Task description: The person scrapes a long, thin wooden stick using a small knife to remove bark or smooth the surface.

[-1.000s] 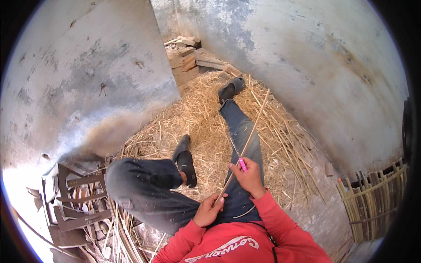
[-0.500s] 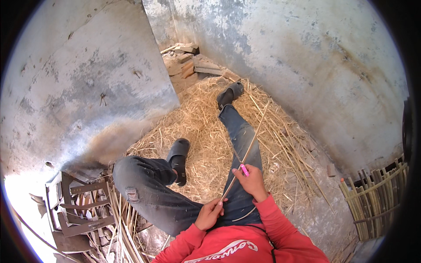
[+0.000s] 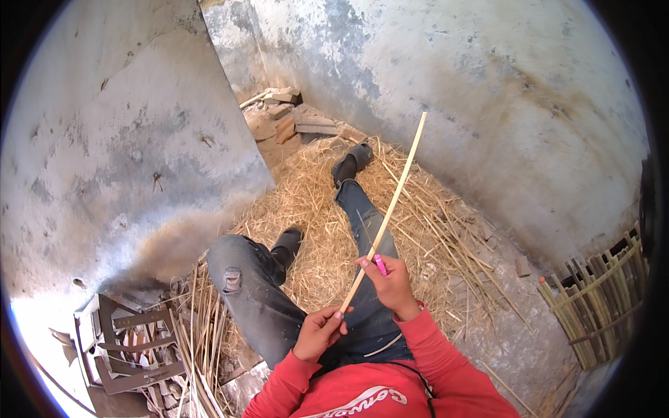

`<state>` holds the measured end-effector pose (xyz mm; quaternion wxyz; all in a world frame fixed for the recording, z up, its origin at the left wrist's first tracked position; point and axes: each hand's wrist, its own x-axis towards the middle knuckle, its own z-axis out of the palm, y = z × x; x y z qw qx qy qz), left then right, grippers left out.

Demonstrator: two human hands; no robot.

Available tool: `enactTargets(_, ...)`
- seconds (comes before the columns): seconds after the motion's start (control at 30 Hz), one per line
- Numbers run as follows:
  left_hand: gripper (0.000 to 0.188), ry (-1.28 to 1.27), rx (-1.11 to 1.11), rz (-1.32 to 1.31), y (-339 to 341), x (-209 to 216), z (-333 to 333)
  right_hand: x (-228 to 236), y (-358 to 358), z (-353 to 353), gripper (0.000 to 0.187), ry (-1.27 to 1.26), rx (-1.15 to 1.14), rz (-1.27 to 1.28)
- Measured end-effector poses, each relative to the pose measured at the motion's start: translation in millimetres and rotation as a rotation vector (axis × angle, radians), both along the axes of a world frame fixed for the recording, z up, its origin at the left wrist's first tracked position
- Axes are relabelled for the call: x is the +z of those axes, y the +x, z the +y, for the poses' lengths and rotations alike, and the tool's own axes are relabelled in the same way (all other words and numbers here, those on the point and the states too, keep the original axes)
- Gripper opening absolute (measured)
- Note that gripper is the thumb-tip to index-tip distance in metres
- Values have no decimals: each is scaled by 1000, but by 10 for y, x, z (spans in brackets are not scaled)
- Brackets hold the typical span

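A long pale bamboo strip (image 3: 396,202) slants up and away from my lap, over my right leg. Its near end is pinched between the thumb and fingers of my left hand (image 3: 319,334). Farther along the strip, my right hand (image 3: 392,285) closes around it. A small pink tool (image 3: 380,265), perhaps a knife handle, is also in my right hand; its working end is too hidden to make out. A thin curved sliver (image 3: 385,346) lies across my lap.
Straw-like shavings (image 3: 320,209) cover the floor around my feet. Long thin sticks (image 3: 453,258) lie to the right, more strips (image 3: 202,334) at the left beside a broken dark frame (image 3: 139,348). A slatted bamboo piece (image 3: 599,306) stands far right. Bricks (image 3: 282,111) fill the corner between walls.
The strip has turned its pale face up and its far end reaches farther up the view. My right hand has shifted slightly left and down; my left hand has moved slightly left. My head view has shifted.
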<state>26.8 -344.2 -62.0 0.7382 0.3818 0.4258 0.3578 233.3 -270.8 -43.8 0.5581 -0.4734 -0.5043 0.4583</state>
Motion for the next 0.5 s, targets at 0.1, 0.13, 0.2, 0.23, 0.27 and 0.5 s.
enactTargets(0.1,34,-36,-4,-46,7,121,37,39,29,-74,30,45,31,-120)
enactTargets(0.13,34,-28,-8,-45,18,159,63,72,44,-117,35,24,83,-81)
enactTargets(0.2,35,-59,-24,-133,49,219,130,57,91,-162,41,12,130,-45)
enactTargets(0.23,35,-49,-30,-135,54,236,159,33,125,-179,44,-41,165,-38)
enactTargets(0.27,35,-62,-38,-157,55,250,187,19,139,-182,48,-93,202,-32)
enactTargets(0.5,29,-101,-43,-250,87,305,544,100,185,-152,47,-18,156,-241)
